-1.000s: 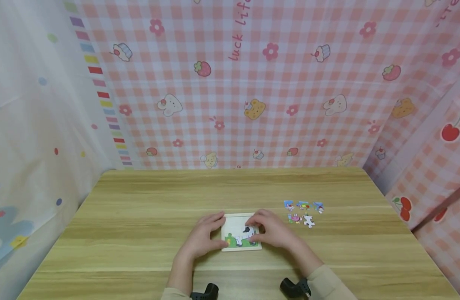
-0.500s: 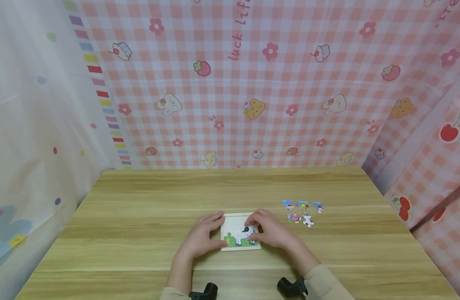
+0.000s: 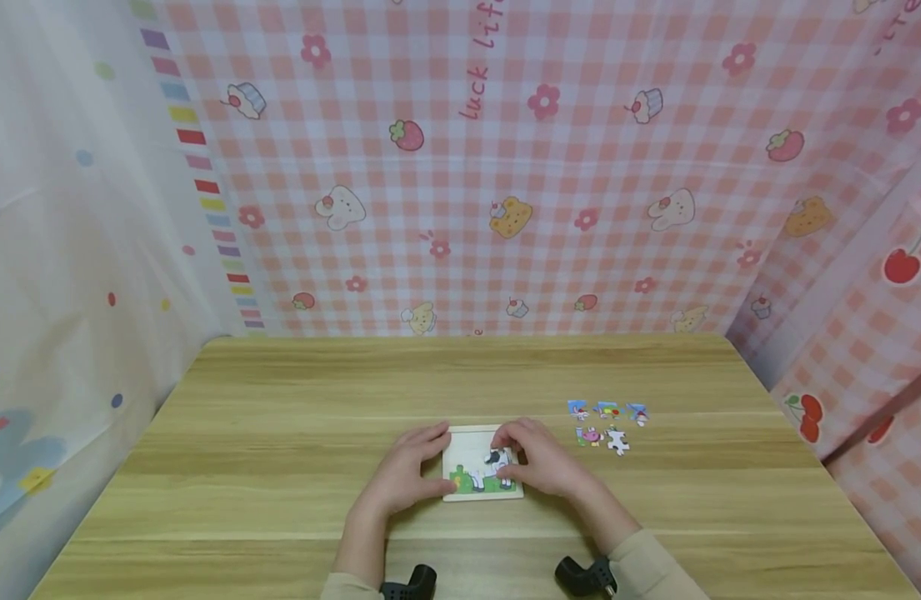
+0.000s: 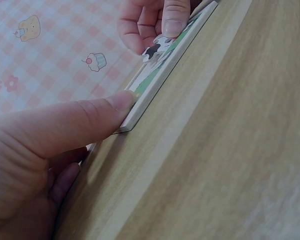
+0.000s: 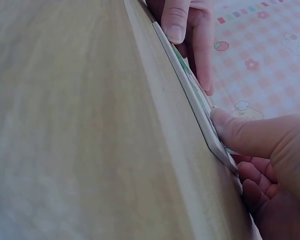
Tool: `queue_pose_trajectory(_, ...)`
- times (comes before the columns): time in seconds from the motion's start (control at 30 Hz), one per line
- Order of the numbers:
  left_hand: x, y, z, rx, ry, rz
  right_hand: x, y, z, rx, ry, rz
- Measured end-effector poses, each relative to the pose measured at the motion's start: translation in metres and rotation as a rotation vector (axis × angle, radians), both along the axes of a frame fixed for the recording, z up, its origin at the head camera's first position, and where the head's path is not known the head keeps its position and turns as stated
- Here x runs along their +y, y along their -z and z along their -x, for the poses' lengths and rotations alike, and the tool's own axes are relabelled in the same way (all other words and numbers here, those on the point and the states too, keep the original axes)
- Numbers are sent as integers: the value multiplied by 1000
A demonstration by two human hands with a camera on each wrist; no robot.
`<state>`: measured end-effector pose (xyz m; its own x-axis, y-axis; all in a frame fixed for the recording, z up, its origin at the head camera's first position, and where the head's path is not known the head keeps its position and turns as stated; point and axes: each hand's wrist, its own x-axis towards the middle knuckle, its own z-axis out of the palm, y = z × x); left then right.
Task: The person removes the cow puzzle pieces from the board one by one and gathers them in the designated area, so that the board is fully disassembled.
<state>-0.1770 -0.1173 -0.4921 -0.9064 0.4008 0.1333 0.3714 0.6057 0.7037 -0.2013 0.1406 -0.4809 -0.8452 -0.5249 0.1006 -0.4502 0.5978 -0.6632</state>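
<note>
A shallow wooden puzzle board [image 3: 468,446] with a pale rim lies flat near the table's front. Green grass and parts of a black-and-white cow fill its lower half; the upper left is bare wood. My left hand [image 3: 407,472] grips the board's left side, thumb [image 4: 121,101] on the near corner and fingers at the far corner. At the right side, my right hand [image 3: 546,461] pinches a black-and-white puzzle piece [image 4: 152,51] between thumb and fingers. That piece looks slightly tilted above the board in the left wrist view; the right hand partly hides it.
Several loose puzzle pieces [image 3: 608,410] lie in two rows to the board's right, one a white piece [image 3: 618,442] with knobs. The wood-grain table [image 3: 295,392] ends at a checked pink curtain [image 3: 445,183]. Black wrist mounts [image 3: 583,575] sit on both forearms.
</note>
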Motion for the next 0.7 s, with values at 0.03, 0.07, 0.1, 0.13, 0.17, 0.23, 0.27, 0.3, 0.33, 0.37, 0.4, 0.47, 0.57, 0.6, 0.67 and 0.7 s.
queue_pose_trajectory(0.03,0,0,0,0,0,0,0,0,0,2,-2,4)
queue_pose_trajectory(0.07,0,0,0,0,0,0,0,0,0,5,-5,5)
queue_pose_trajectory(0.1,0,-1,0,-1,0,-1,0,0,0,9,-7,7)
queue_pose_trajectory(0.13,0,-1,0,-2,0,-1,0,0,0,12,-7,8)
queue_pose_trajectory(0.17,0,-1,0,-2,1,-1,0,0,0,14,-7,10)
queue_pose_trajectory(0.23,0,-1,0,-4,2,-2,0,1,1,17,-4,13)
queue_pose_trajectory(0.27,0,-1,0,-3,2,-3,0,2,1,17,-1,14)
queue_pose_trajectory(0.3,0,-1,0,-3,4,-3,0,2,1,17,0,16)
queue_pose_trajectory(0.33,0,-1,0,2,5,-2,0,3,1,16,2,19)
queue_pose_trajectory(0.37,0,-1,0,3,7,-1,0,3,2,14,3,24)
queue_pose_trajectory(0.4,0,0,0,7,9,-2,0,4,2,15,0,32)
queue_pose_trajectory(0.47,0,0,1,15,11,-4,1,5,3,21,-9,54)
queue_pose_trajectory(0.57,-1,1,1,21,12,-6,1,6,4,33,-25,85)
queue_pose_trajectory(0.6,-1,2,1,20,11,-8,1,6,4,39,-31,95)
queue_pose_trajectory(0.67,-1,1,1,15,8,-8,1,7,4,41,-34,106)
queue_pose_trajectory(0.7,-1,1,1,11,7,-8,1,7,4,43,-36,111)
